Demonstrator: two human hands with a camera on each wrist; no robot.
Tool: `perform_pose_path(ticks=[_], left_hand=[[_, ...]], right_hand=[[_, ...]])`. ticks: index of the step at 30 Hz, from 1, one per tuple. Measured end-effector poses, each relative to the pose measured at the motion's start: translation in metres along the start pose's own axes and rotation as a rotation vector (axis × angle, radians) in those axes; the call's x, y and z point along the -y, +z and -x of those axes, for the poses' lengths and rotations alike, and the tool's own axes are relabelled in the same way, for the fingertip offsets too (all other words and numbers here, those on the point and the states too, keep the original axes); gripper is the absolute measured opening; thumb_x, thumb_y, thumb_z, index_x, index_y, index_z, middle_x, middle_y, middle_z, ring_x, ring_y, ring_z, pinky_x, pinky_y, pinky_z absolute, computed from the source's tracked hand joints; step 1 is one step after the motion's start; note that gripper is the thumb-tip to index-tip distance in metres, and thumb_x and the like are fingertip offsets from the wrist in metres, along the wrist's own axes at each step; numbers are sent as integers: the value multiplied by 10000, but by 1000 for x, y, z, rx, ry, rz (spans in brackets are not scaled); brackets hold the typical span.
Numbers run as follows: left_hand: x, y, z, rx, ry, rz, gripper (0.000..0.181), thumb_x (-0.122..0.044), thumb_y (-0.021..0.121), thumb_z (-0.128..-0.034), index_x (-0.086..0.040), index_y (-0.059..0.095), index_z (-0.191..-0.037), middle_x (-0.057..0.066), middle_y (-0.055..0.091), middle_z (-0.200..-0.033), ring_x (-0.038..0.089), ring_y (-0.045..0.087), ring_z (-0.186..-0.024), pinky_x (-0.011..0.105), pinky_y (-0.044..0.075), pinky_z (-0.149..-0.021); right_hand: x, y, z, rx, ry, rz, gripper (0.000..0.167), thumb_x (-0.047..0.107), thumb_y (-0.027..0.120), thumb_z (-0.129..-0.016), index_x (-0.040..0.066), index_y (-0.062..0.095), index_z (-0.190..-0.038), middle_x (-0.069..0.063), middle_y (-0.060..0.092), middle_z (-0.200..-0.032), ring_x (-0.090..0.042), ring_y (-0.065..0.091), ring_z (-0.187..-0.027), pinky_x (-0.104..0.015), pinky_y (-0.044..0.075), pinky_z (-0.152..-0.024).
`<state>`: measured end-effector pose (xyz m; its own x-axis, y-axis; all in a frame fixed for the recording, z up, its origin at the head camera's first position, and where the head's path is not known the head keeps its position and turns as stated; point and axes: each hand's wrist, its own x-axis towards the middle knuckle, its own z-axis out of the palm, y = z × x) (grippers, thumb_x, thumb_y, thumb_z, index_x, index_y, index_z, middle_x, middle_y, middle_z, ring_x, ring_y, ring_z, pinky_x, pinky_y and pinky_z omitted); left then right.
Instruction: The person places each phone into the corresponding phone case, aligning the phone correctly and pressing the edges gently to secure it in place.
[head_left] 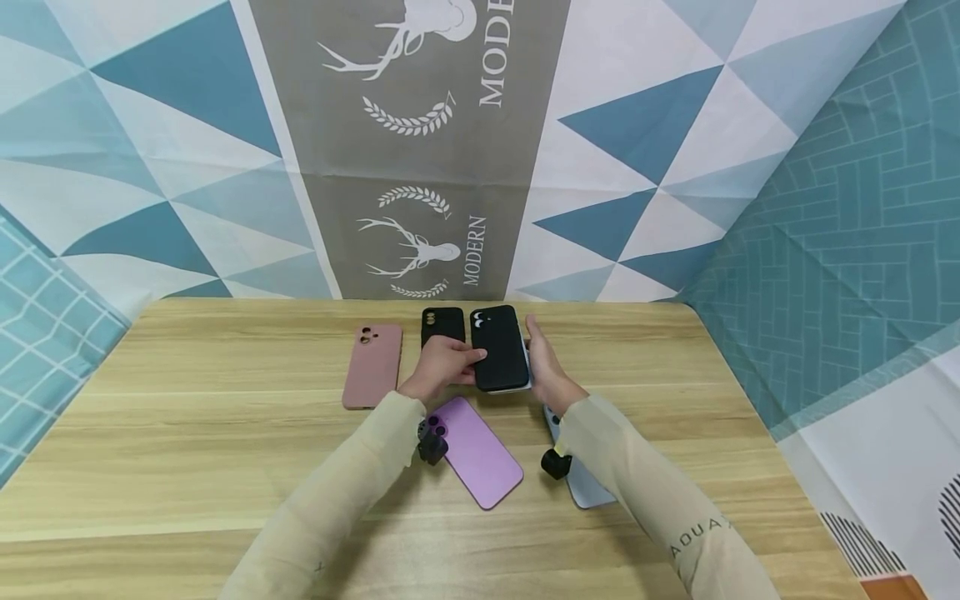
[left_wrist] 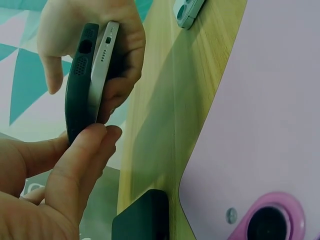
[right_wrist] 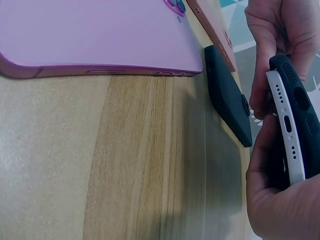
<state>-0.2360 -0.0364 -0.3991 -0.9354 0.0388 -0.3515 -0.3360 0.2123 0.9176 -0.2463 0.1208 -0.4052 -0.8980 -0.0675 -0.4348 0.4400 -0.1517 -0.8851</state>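
Observation:
A black phone case [head_left: 498, 346] lies against a silver-edged phone [right_wrist: 286, 125], over the back of the table. In the left wrist view the case [left_wrist: 80, 75] and the phone [left_wrist: 104, 65] stand slightly apart at the port end. My left hand [head_left: 447, 365] pinches their left edge between thumb and fingers. From the other side my right hand [head_left: 547, 367] holds them, its fingers curled behind the phone and its thumb stretched out away from the case in the left wrist view. Part of the phone is hidden by the case.
On the wooden table [head_left: 187, 467], a pink phone [head_left: 372, 367] lies at left and another black one [head_left: 442, 322] behind my left hand. A purple phone [head_left: 480, 454] lies in front; a light blue one [head_left: 588, 487] is partly under my right forearm. Patterned cloth hangs behind.

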Motion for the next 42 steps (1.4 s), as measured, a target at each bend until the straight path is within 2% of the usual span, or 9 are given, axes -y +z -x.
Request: perform_pose_path(ticks=[4,11,14,21,24,29,35,39,42], left_hand=[[0,2,1,-11,1,-8,304,-136,680,-859,57,642,-1091,82,633,-779,101,585,-568,221,576,-559],[2,6,0,-12,1,-36,271,-154,683,-859,48,660,-1039,89,649,-763,109,603,-572,256,587,-580],[3,6,-1,-1,-1,-24,281,-160,685,-858,45,652,-1047,93,650,-766,115,610,-571,279,593,-591],[6,6,-2,8,11,37,341,-153,694,-850,52,617,-1112,141,662,-865,123,616,-578,269,590,-572],[6,6,-3,5,15,55,346,-147,704,-839,51,617,-1109,142,663,-876,122,616,-568,280,594,-582],[5,5,-3,7,14,85,305,-134,716,-827,57,630,-1049,106,656,-774,117,618,-535,312,599,-593],[5,2,-2,11,6,112,309,-120,734,-808,59,621,-1034,79,634,-712,114,619,-515,302,595,-569],[5,1,-1,27,4,100,268,-127,742,-801,50,633,-971,59,626,-665,117,620,-509,349,602,-626],[5,0,0,38,-1,95,250,-128,745,-798,38,635,-949,47,625,-645,118,620,-506,376,601,-665]], right_hand=[[0,1,0,-11,3,3,685,576,228,-966,55,372,-1386,-133,403,-1316,-214,491,-1034,-272,451,-880],[-1,0,-1,-11,25,3,723,605,221,-952,10,389,-1326,-112,496,-1127,-187,528,-934,-232,494,-743],[-1,-1,-1,-23,27,0,731,617,233,-945,3,414,-1297,-104,499,-1096,-183,525,-929,-224,492,-733],[0,-2,0,-24,29,-7,727,618,240,-943,18,412,-1316,-122,482,-1164,-214,505,-1008,-264,476,-818],[0,-2,0,-17,41,-24,729,614,244,-943,25,394,-1346,-152,468,-1260,-241,492,-1089,-314,458,-925],[3,-3,0,17,63,-61,775,619,256,-938,34,247,-1446,-194,378,-1423,-303,428,-1260,-414,368,-1099],[4,-5,1,69,81,-78,816,627,250,-936,17,168,-1471,-218,387,-1431,-343,417,-1301,-466,354,-1110],[4,-5,1,77,84,-76,817,638,269,-928,25,198,-1464,-214,403,-1417,-336,429,-1287,-457,360,-1107],[3,-5,2,79,82,-63,778,623,274,-935,37,247,-1445,-198,440,-1368,-303,477,-1216,-423,411,-1058]])
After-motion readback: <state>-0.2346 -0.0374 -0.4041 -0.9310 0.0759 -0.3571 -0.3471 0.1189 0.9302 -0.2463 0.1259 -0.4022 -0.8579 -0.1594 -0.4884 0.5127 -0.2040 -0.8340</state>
